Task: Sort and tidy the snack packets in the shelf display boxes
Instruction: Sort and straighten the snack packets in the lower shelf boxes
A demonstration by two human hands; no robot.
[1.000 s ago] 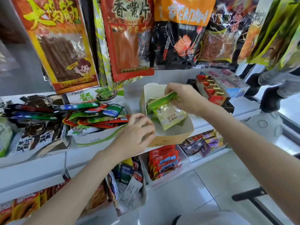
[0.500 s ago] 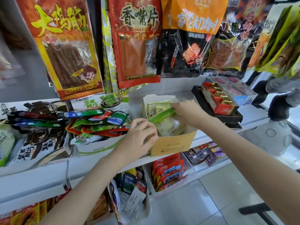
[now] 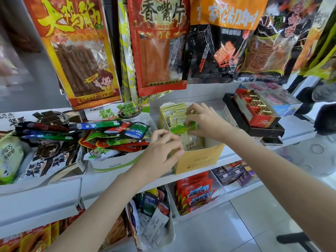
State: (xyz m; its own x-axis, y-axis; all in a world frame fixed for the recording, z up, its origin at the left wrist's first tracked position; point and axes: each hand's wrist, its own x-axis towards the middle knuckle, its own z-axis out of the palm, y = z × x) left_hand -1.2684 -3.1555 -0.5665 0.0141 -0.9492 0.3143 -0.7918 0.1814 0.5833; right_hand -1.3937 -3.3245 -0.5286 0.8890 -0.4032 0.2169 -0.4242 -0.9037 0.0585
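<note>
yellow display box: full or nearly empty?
Partly full. The yellow display box has pale green packets standing at its back, while its front half shows only one loose packet.

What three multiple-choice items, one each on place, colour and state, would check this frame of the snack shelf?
1. Where is the green packet held?
A. over the yellow box
B. on the floor
C. in the red chocolate box

2. What colour is the box front by the left hand?
A. blue
B. yellow
C. black

3. The right hand is:
A. hanging idle
B. flat on the shelf
C. pinching the packet

Key: 1 A, it sits above the box's opening; 2 B, plain yellow card; 3 C, fingers close on its end.
</note>
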